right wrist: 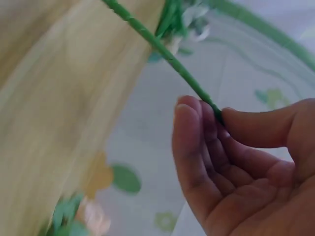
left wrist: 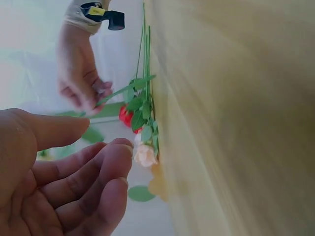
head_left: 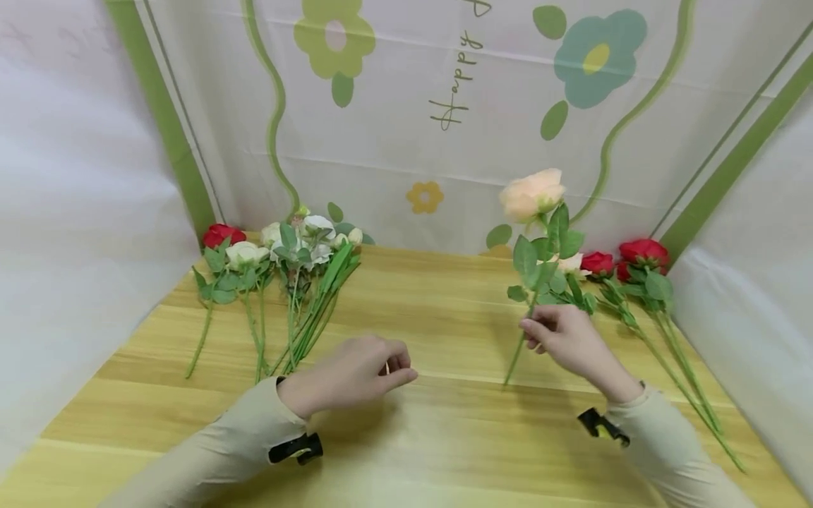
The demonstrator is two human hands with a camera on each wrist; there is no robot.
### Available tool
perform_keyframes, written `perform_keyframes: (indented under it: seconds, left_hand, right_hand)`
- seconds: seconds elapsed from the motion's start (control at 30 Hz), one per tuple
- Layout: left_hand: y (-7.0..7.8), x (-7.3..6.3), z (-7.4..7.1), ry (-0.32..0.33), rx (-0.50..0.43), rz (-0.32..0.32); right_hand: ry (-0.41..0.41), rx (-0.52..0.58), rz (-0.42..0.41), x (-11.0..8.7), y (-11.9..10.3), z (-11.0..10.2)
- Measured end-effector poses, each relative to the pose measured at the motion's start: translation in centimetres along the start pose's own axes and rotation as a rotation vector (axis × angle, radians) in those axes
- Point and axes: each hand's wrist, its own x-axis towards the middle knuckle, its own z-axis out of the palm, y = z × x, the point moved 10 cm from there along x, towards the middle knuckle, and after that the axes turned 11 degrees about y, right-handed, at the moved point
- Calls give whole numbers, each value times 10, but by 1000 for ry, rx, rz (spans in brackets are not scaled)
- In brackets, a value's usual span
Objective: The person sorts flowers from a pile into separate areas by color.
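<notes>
My right hand (head_left: 567, 340) pinches the green stem (right wrist: 170, 59) of a peach rose (head_left: 532, 195) between thumb and fingers. The rose stands nearly upright above the table, its bloom at the top and the stem's lower end slanting down to the left. My left hand (head_left: 357, 372) hovers over the middle of the table with nothing in it. In the left wrist view its thumb (left wrist: 61, 130) and loosely bent fingers stay apart. Behind the held rose lie a second peach rose (left wrist: 145, 155) and red roses (head_left: 644, 252).
On the left of the wooden table (head_left: 438, 310) lie a red rose (head_left: 224, 236), a cream rose (head_left: 246, 255) and white flowers (head_left: 317, 236) with several green stems. A printed cloth (head_left: 394, 134) hangs behind the table, and white fabric walls rise at both sides.
</notes>
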Motion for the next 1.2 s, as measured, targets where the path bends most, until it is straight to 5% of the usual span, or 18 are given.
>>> perform_keyframes:
  seconds: [0.2, 0.43, 0.67, 0.9, 1.2]
  left_hand:
    - [-18, -5, -16, 10, 59, -60]
    - [-46, -12, -40, 52, 237, -137]
    - [-64, -18, -52, 37, 266, -202]
    - [-62, -18, -54, 21, 259, -196]
    - [-62, -21, -50, -7, 256, -214]
  right_hand:
    - [-129, -218, 145, 15, 60, -40]
    - [-210, -232, 283, 27, 113, -68]
    - [-262, -234, 341, 35, 141, -70]
    - [-314, -213, 437, 39, 163, -60]
    - [-355, -349, 461, 39, 165, -41]
